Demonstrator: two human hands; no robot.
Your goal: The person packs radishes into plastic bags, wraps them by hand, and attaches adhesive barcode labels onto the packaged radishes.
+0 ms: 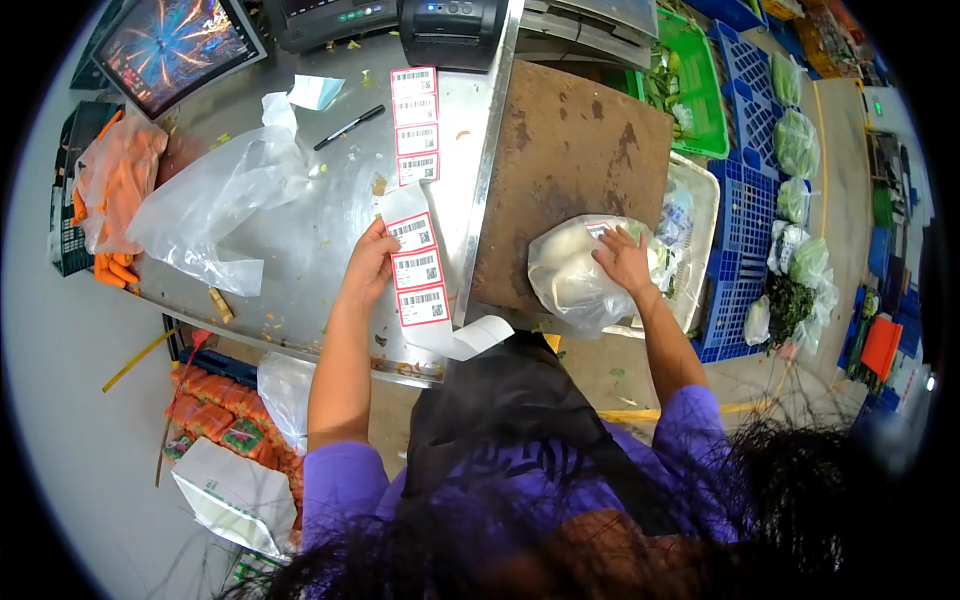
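My left hand point(374, 262) is closed on the edge of a strip of red-bordered labels point(417, 269) over the metal table. The strip's blank lower end curls past the table's front edge, and its upper part runs toward a black printer point(452, 35). My right hand point(622, 258) rests with its fingers spread on a clear plastic bag point(583, 290) of white vegetables. A small label partly shows beside its fingertips. The bag lies at the front right of a brown board point(570, 150).
On the metal table point(300, 327) are an empty plastic bag point(215, 205) and a black pen point(349, 128). Bagged carrots point(120, 180) stand at far left. Right of the board are a white basket point(708, 215), a green crate point(705, 100) and blue crates point(735, 290).
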